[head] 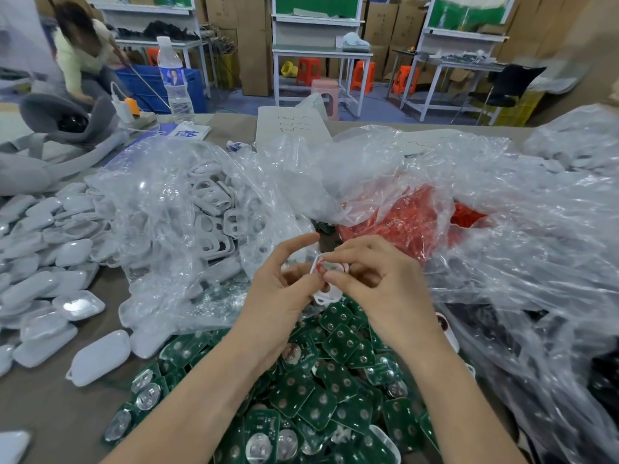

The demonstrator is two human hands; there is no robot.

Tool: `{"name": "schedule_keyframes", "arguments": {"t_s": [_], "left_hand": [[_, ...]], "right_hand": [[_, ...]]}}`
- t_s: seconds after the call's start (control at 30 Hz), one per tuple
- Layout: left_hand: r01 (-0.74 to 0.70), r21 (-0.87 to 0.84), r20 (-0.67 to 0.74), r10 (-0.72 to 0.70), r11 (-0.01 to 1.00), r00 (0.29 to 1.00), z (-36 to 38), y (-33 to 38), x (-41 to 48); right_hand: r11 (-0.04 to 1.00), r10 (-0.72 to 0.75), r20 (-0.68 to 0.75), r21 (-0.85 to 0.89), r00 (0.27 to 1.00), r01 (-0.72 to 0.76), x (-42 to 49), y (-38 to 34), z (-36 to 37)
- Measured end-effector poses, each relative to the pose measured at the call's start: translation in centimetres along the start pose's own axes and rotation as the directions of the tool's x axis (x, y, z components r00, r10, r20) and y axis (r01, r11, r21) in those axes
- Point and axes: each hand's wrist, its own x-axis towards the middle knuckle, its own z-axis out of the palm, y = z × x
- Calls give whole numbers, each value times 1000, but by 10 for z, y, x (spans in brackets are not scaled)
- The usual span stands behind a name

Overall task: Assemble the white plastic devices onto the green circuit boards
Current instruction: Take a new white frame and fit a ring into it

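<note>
Both my hands hold one white plastic device (325, 296) above a heap of green circuit boards (311, 393). My left hand (281, 289) grips its left side, index finger raised. My right hand (371, 279) pinches its top, where a thin red ring (323, 265) sits on the part. The fingers hide most of the device. White plastic frames (214, 209) fill a clear bag behind my left hand. Finished white shells (43, 262) lie spread at the left.
Crumpled clear bags (502, 229) cover the right half of the table, one holding red parts (412, 216). A water bottle (174, 78), a charger and a grey neck device (53, 128) stand at the back left. A person sits beyond the table's far left.
</note>
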Motion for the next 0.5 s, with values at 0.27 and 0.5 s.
{"name": "schedule_keyframes", "arguments": {"t_s": [0.27, 0.5], "left_hand": [[52, -81, -2, -52, 995, 999, 2, 1, -2], [89, -132, -13, -92, 987, 996, 5, 3, -1]], "right_hand": [[992, -53, 36, -115, 998, 57, 0, -3, -4], [947, -166, -32, -284, 986, 151, 0, 1, 3]]}}
